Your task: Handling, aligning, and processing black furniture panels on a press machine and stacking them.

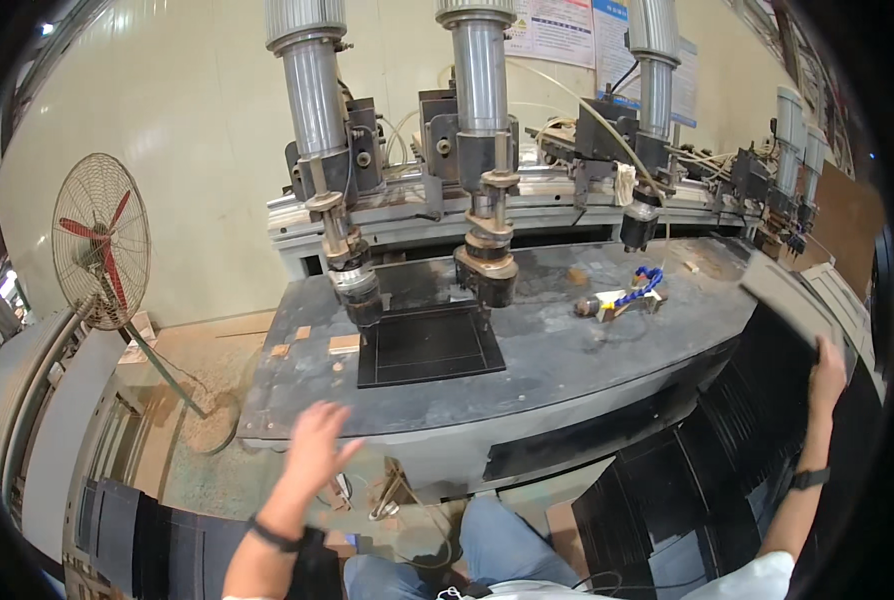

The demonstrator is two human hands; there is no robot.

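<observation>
My left hand (pixel 317 445) is held above the near edge of the grey machine table (pixel 407 410), fingers apart and nothing in them. At the far right my right hand (pixel 827 378) grips the edge of a flat board (pixel 793 302), pale on the visible side, tilted beside stacked panels. A black rectangular panel (pixel 432 345) lies flat on the table. Two vertical drill heads, the left one (pixel 355 285) and the middle one (pixel 487 265), stand over its far edge. An air gun with a blue coiled hose (pixel 639 290) lies farther right on the table.
Stacks of black panels (pixel 657 480) stand at my lower right, more dark panels (pixel 187 540) at lower left. Small wood scraps (pixel 344 344) lie beside the black panel. A third drill head (pixel 642 220) hangs above the table. A standing fan (pixel 102 240) is at left.
</observation>
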